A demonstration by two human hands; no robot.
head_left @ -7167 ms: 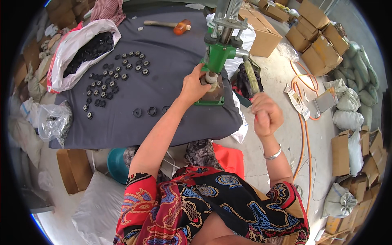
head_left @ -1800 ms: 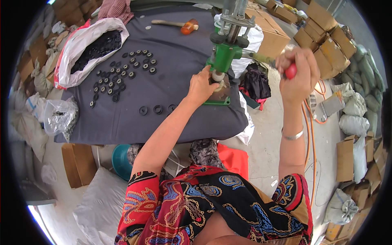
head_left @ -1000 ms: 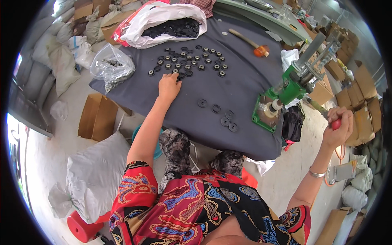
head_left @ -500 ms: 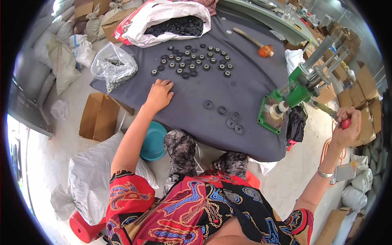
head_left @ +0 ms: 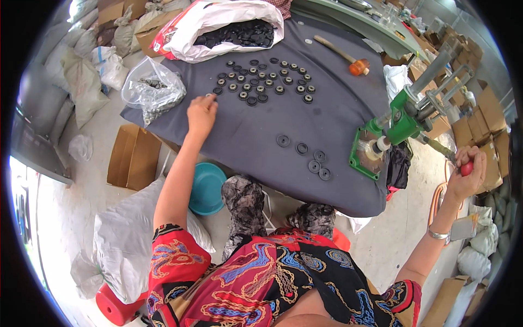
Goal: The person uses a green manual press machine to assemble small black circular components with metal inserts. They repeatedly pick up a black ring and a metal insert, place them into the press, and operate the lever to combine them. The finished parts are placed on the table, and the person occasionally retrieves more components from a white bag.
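While the left hand (head_left: pixel 201 111) reaches out over the grey tabletop (head_left: pixel 256 131), its fingers are pinched together on a small ring (head_left: pixel 208 96), held at the near-left corner of the spread of black rings (head_left: pixel 264 79). Those rings lie in loose rows just beyond and to the right of that hand, close but not touching it. A clear plastic bag (head_left: pixel 152 90) of small metal parts sits just left of the hand at the tabletop's edge, and a white bag (head_left: pixel 229 27) full of black parts lies at the far side.

The right hand (head_left: pixel 467 173) is well apart from the left, off the right edge of the tabletop, with its fingers wrapped around the red knob (head_left: pixel 467 168) at the end of the lever on the green press (head_left: pixel 392 128). The press stands at the right edge of the tabletop. Four larger black washers (head_left: pixel 308 155) lie between the two hands, nearer the press. A mallet (head_left: pixel 340 54) with an orange head rests at the far side.
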